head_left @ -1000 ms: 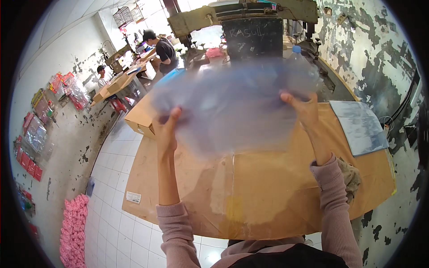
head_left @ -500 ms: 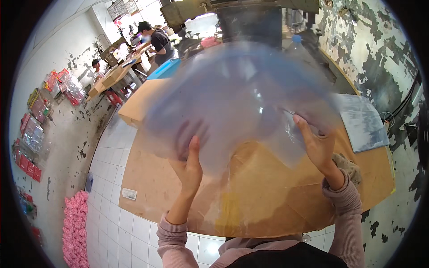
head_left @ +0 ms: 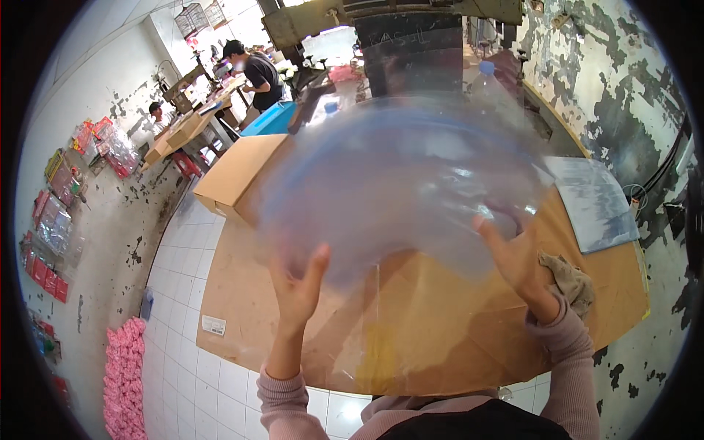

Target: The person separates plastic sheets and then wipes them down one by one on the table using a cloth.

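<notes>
I see my two forearms in pink sleeves come up over the near edge of the cardboard-covered table (head_left: 440, 345), my landmark here. My left hand (head_left: 297, 286) is raised above its near-left part, fingers spread open and pressed against the lower edge of a big clear plastic sheet (head_left: 396, 183). My right hand (head_left: 517, 257) is up over the table's right part, fingers also apart and flat against the sheet; I cannot tell whether either thumb pinches the film. The sheet billows, blurred, in the air above the table's middle. A crumpled tan rag (head_left: 568, 279) lies on the table just right of my right wrist. Farther right rests a stack of clear sheets (head_left: 594, 202). A cardboard box (head_left: 235, 176) stands at the table's far-left corner. Beyond it, two people (head_left: 257, 73) work at another bench.
</notes>
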Available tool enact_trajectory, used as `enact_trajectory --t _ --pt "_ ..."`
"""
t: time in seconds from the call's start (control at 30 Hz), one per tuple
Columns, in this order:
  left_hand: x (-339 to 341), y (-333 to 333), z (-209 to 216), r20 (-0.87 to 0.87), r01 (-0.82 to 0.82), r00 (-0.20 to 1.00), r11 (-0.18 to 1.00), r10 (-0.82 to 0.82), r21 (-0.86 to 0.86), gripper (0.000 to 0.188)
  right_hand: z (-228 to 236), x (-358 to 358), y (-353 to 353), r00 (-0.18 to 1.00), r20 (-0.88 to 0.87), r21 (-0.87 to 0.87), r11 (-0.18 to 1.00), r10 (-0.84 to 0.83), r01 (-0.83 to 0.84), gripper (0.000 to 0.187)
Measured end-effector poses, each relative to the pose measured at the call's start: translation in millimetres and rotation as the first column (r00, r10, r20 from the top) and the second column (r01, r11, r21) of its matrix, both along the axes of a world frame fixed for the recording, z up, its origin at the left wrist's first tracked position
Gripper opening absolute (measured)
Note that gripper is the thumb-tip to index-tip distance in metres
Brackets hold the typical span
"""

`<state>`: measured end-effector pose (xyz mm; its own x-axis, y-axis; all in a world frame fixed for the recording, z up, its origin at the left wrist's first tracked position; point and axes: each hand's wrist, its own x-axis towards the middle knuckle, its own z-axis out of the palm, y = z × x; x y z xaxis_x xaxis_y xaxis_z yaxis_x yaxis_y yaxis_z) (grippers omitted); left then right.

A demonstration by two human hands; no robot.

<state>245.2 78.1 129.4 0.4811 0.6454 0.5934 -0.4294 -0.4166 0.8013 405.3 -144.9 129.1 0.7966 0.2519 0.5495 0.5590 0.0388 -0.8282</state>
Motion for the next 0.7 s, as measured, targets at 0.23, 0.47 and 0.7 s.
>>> enact_trajectory --t 0.23,0.47,0.7 --pt "-6 38 -40 -0.164 0.014 0.986 0.991 0.008 0.135 0.027 -29 15 -9 0.99 -0.12 -0.244 0.965 0.068 -0.096 0.053" --pt "3 64 -55 -0.124 0.142 0.982 0.99 -0.143 -0.018 0.024 -39 33 -12 0.911 -0.368 -0.2 0.941 0.188 -0.275 0.052" --pt "61 73 16 -0.435 0.421 0.775 0.888 -0.459 -0.186 0.025 -26 15 -55 0.847 -0.397 0.158 0.936 0.353 -0.316 0.051"
